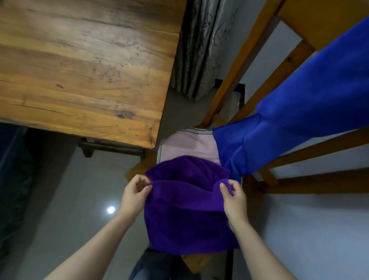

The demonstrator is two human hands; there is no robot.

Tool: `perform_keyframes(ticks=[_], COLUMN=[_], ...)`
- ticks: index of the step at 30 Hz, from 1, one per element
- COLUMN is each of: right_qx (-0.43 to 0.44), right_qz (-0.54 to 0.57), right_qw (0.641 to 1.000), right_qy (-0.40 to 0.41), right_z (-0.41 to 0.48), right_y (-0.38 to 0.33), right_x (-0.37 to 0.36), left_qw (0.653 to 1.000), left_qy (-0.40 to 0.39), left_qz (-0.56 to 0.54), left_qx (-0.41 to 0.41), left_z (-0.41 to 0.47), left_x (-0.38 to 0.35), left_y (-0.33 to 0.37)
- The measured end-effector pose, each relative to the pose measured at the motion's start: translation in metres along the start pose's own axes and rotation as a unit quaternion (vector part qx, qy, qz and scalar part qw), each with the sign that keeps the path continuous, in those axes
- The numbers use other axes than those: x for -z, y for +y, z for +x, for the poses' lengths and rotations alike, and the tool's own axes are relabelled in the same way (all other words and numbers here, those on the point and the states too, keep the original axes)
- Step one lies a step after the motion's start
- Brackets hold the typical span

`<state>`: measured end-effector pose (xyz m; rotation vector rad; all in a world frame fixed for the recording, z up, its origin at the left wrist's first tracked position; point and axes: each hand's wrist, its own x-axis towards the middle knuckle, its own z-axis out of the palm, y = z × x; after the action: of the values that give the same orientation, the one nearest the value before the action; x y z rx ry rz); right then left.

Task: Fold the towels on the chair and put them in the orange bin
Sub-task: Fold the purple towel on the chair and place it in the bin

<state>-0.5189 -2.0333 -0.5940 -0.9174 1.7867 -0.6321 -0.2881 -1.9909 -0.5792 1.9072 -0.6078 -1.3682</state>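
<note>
Pinching hands: both bare forearms reach forward from the lower edge; the left hand (134,194) and right hand (234,201) sit level, one at each end of the purple towel's (184,218) upper edge.
Left grip: thumb and forefinger are closed on the left corner, the other fingers curled.
Right grip: thumb and fingers are closed on the right corner, where the cloth bunches over the knuckles.
Towel's lie: the held edge runs side to side between the hands. One layer hangs from it toward the person, and a second layer humps up behind it.
Towel's place: over the front of the chair (248,57) seat, above the person's jeans (159,273).
Behind it: a pink towel (190,143) lies flat on the seat, its near part covered by the purple one.
Right side: a blue towel (308,100) drapes over the chair's back rails, its lower end just beside the right hand.
Left side: a wooden worktop (76,55), with a curtain (199,42) beyond its corner.
</note>
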Motion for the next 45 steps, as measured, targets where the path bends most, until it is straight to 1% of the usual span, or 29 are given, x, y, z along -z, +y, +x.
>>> perform_keyframes(ticks=[2, 5, 6, 8, 10, 13, 15, 19, 23, 25, 27, 28, 30, 34, 36, 39, 43, 45], right_qx=[0.015, 0.028, 0.027, 0.008, 0.005, 0.006, 0.018, 0.025, 0.015, 0.024, 0.030, 0.030, 0.028, 0.038, 0.050, 0.055, 0.057, 0.055], right_qz=[-0.010, -0.097, -0.122, -0.139, -0.154, -0.169, -0.178, -0.176, -0.154, -0.144, -0.135, -0.129, -0.116, -0.114, -0.112, -0.106, -0.103, -0.101], right_qw=[0.999, 0.988, 0.983, 0.975, 0.972, 0.971, 0.970, 0.969, 0.969, 0.969, 0.971, 0.972, 0.975, 0.977, 0.977, 0.978, 0.974, 0.972], right_qy=[0.036, 0.115, 0.138, 0.171, 0.178, 0.167, 0.165, 0.174, 0.195, 0.200, 0.196, 0.193, 0.189, 0.178, 0.172, 0.170, 0.191, 0.206], right_z=[0.021, 0.041, 0.049, 0.064, 0.078, 0.088, 0.091, 0.094, 0.090, 0.085, 0.082, 0.081, 0.079, 0.077, 0.076, 0.073, 0.071, 0.072], right_y=[0.006, 0.012, 0.018, 0.029, 0.040, 0.045, 0.045, 0.046, 0.045, 0.044, 0.042, 0.042, 0.041, 0.041, 0.042, 0.042, 0.043, 0.043], right_x=[-0.010, -0.022, -0.026, -0.031, -0.035, -0.040, -0.041, -0.041, -0.040, -0.039, -0.037, -0.037, -0.035, -0.031, -0.030, -0.028, -0.022, -0.015], left_qw=[1.000, 1.000, 1.000, 0.997, 0.992, 0.983, 0.981, 0.979, 0.972, 0.965, 0.961, 0.961, 0.967, 0.977, 0.978, 0.979, 0.972, 0.974], left_qy=[0.000, -0.004, 0.010, 0.062, 0.105, 0.136, 0.144, 0.168, 0.198, 0.208, 0.198, 0.193, 0.184, 0.164, 0.144, 0.138, 0.193, 0.199], left_qz=[0.005, 0.014, 0.006, -0.012, 0.005, 0.011, 0.016, 0.048, 0.005, -0.032, -0.071, -0.071, -0.034, 0.087, 0.115, 0.118, 0.119, 0.097], left_qx=[-0.010, -0.025, -0.011, 0.034, 0.076, 0.125, 0.129, 0.104, 0.130, 0.153, 0.178, 0.187, 0.171, 0.107, 0.095, 0.096, 0.066, 0.052], left_z=[0.016, 0.034, 0.043, 0.064, 0.086, 0.105, 0.113, 0.131, 0.139, 0.141, 0.140, 0.140, 0.142, 0.144, 0.144, 0.139, 0.127, 0.118], left_x=[-0.007, -0.014, -0.017, -0.022, -0.027, -0.036, -0.039, -0.040, -0.045, -0.046, -0.046, -0.046, -0.046, -0.046, -0.049, -0.051, -0.039, -0.029], left_y=[-0.006, -0.010, -0.016, -0.030, -0.051, -0.068, -0.071, -0.069, -0.067, -0.068, -0.068, -0.068, -0.070, -0.067, -0.067, -0.070, -0.070, -0.067])
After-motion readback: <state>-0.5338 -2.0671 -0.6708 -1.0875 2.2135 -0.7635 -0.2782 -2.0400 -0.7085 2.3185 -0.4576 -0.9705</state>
